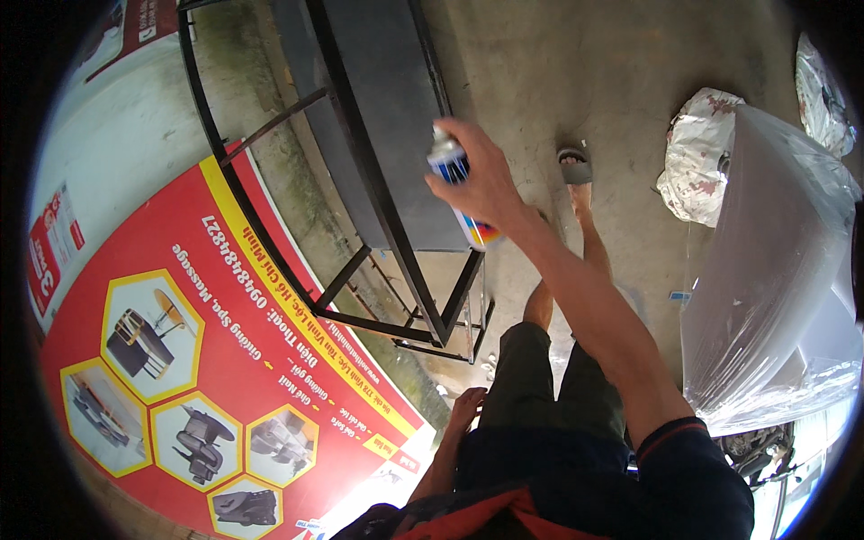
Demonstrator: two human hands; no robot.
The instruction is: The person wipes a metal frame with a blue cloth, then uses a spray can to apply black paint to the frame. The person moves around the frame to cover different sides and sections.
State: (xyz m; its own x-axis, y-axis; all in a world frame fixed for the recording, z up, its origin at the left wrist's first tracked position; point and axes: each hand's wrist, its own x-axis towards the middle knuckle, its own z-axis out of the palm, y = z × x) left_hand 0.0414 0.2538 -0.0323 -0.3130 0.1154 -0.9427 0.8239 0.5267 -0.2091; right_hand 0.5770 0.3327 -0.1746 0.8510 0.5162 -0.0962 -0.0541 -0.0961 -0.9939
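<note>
My right hand is wrapped round a spray can, with a white and blue label and a red and yellow lower end. The can's top points toward the far side, and a finger lies at its nozzle. Just left of the can stands a dark metal frame of square bars, and the can does not touch it. Low beside my left thigh hangs my left hand, its fingers loosely extended and nothing visible in it.
A grey flat panel lies behind the frame's bars. To the left leans a large red and yellow sign board. Clear plastic wrap covers a pale bulky object at right, with a patterned bundle beside it. My sandalled foot is on the concrete floor.
</note>
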